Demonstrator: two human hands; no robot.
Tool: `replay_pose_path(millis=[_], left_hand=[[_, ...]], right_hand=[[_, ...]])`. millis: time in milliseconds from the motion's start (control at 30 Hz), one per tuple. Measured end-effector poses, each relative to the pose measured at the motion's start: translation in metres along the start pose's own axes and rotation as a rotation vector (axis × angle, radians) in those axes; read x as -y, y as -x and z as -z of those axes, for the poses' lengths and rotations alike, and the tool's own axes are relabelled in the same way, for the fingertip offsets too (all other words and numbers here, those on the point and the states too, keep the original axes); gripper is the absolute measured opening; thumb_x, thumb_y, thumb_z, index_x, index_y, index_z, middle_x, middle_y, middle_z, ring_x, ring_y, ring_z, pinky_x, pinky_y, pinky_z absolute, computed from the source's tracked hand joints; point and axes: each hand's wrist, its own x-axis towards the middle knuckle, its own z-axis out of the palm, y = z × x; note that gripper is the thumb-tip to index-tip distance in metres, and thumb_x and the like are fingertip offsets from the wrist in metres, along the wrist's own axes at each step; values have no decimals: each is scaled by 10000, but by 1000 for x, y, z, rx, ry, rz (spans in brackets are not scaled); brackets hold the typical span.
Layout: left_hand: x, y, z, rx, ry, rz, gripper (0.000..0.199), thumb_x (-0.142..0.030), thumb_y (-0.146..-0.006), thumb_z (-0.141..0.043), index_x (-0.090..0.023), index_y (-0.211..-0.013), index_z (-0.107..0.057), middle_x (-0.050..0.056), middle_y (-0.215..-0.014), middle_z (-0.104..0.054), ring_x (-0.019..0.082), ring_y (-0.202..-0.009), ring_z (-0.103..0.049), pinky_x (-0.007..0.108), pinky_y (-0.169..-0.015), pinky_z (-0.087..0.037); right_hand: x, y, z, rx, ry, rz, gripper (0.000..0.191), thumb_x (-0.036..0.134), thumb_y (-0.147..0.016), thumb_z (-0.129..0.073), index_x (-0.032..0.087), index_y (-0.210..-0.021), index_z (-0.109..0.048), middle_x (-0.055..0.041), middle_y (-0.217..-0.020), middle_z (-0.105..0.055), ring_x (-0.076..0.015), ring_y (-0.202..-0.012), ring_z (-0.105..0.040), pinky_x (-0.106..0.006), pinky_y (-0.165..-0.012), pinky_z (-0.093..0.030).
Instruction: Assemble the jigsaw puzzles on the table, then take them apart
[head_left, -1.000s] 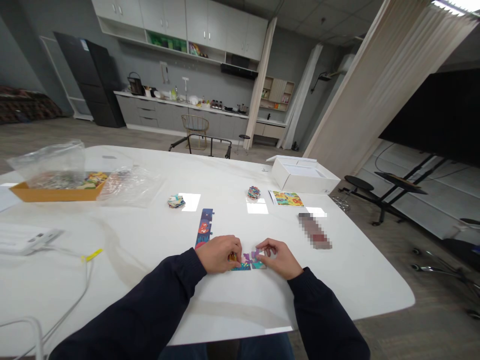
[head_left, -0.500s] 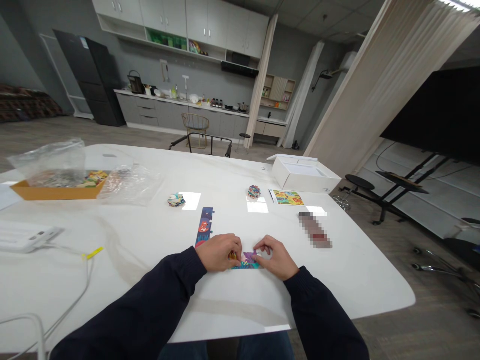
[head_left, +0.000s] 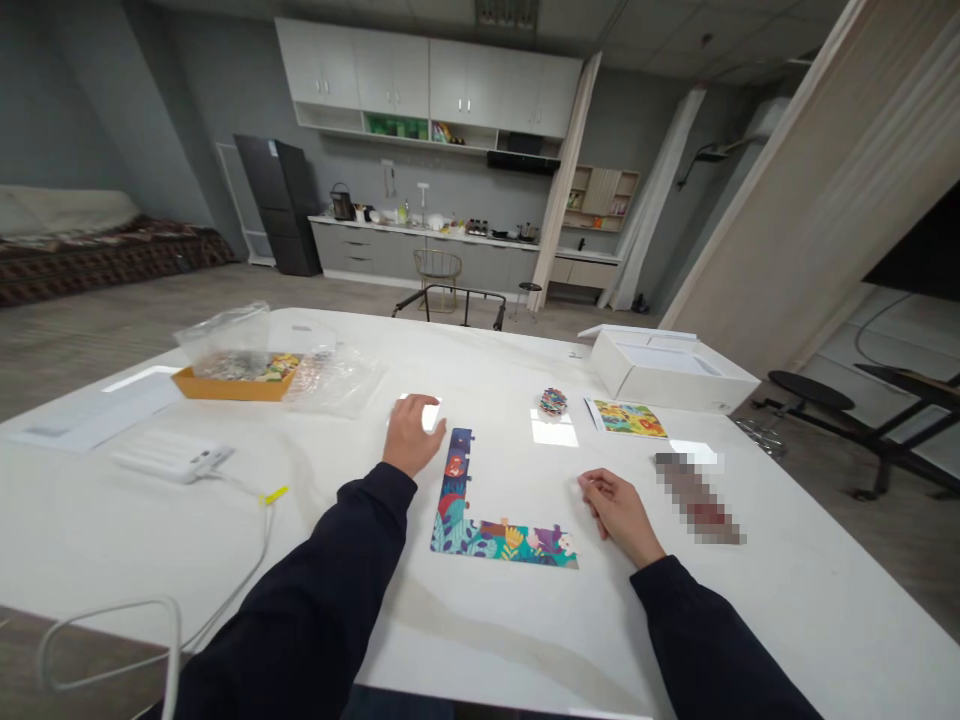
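An L-shaped strip of joined jigsaw puzzle pieces (head_left: pixel 480 540) lies flat on the white table between my hands, with a fox-like animal on its upright arm and leaves and flowers along the bottom. My left hand (head_left: pixel 415 435) reaches past the strip's upper left, thumb apart from the curved fingers; it covers the spot of a small pile of pieces, which is hidden. To the right of the bottom row, my right hand (head_left: pixel 616 510) hovers with thumb and fingertips together, and nothing shows in them. Another pile of puzzle pieces (head_left: pixel 553 402) sits farther back.
A picture card (head_left: pixel 628 418) lies before an open white box (head_left: pixel 667 370) at the back right. A blurred-out object (head_left: pixel 697 500) is at the right. At the left are an orange tray (head_left: pixel 232 388), plastic bags (head_left: pixel 337 378), and a white device (head_left: pixel 174 458) with a cable.
Both hands have left the bottom row of the puzzle. My left hand has moved up and left to the pile; my right has drawn off rightward. The view has turned left.
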Motion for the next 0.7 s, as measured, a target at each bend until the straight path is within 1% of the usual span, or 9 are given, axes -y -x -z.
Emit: replay_pose_path(millis=[33,67,100,167,300,400,467,600,700], left_hand=[[18,-6,3,-84,-87,93,252,-254,-858,-680,-211,-1104,-645,105,-1131,-665,313,-1108,-601,483,-1001,-476],[33,-10,4,-127,-154,166,347,-295,-822,-723,-200,-1141,-625,121,-1171,-653,343,-1140,-580,499,-1001,-471],[45,-13,5,-137,-201,221,429,-339,-792,-755,-193,-1167,-607,131,-1198,-647,363,-1158,-566,507,-995,-470],[59,-15,3,-107,-254,285,526,-417,-762,-777,-188,-1195,-585,141,-1210,-653,387,-1180,-550,509,-979,-470],[64,-19,-6,-53,-268,319,441,-401,-790,-729,-207,-1157,-579,121,-1145,-699,375,-1154,-573,484,-947,-470],[66,-21,-10,-66,-223,310,379,-342,-799,-701,-227,-1133,-563,91,-1115,-712,346,-1114,-594,454,-925,-475],[69,-22,-11,-75,-189,290,385,-319,-792,-700,-236,-1136,-549,78,-1108,-707,327,-1099,-597,441,-927,-478],[73,-21,-12,-131,-193,258,421,-331,-765,-727,-216,-1123,-538,101,-1141,-660,311,-1089,-587,444,-993,-462],[75,-20,-13,-140,-199,287,385,-338,-772,-725,-212,-1080,-530,86,-1037,-653,303,-1030,-596,450,-990,-462]], right_hand=[[-1,-4,0,7,3,-23,482,637,-763,-663,181,-916,-634,22,-643,-544,-113,-414,-423,-216,-282,-276],[-2,-7,-1,10,12,-29,488,637,-760,-663,181,-930,-636,18,-647,-553,-117,-418,-433,-209,-274,-266],[-2,-9,-2,8,24,-25,490,638,-760,-663,181,-935,-640,10,-653,-567,-120,-427,-445,-203,-275,-261],[-2,-8,-3,2,41,-7,492,643,-763,-662,178,-921,-647,-6,-651,-587,-120,-436,-458,-200,-295,-260],[1,-3,-3,-17,38,11,505,660,-752,-664,175,-889,-653,-21,-644,-599,-119,-437,-467,-216,-334,-274],[2,-2,-3,-18,41,16,512,674,-747,-660,180,-883,-658,-25,-654,-607,-123,-439,-474,-221,-345,-274],[4,-2,-3,-12,37,22,509,672,-741,-667,181,-877,-663,-24,-648,-607,-124,-440,-476,-222,-350,-275],[8,0,-3,-15,28,13,511,673,-722,-681,181,-861,-667,-25,-637,-607,-128,-433,-472,-233,-350,-289],[8,1,-3,-13,37,7,522,684,-727,-672,182,-869,-661,-23,-648,-605,-129,-435,-473,-239,-356,-302]])
